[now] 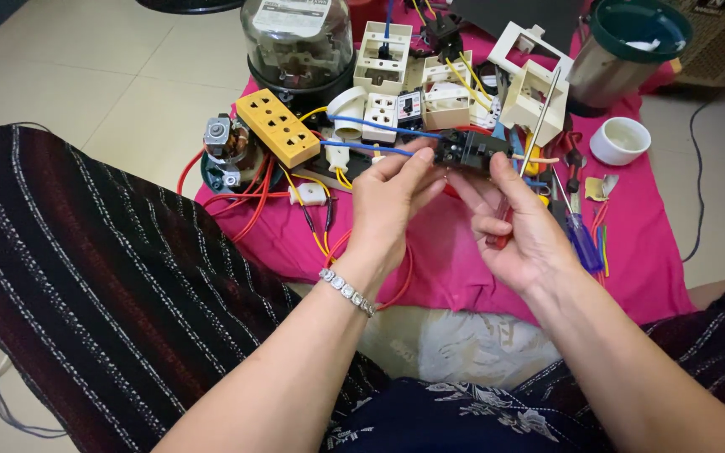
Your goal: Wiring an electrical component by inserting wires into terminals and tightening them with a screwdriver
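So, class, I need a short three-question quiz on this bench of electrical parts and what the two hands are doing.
1. True or false: the left hand wears a bracelet.
2. What does the right hand hold? A) screwdriver B) pliers C) tape
3. What colour is the multi-socket block?

Key: 1 true. 2 A; both hands also steady a small black component. 3 Yellow-orange, lying on the pink cloth.

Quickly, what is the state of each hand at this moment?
Left hand: closed, pinching the black switch block with blue wires.
Right hand: closed around a red-handled screwdriver, fingertips also on the black switch block.
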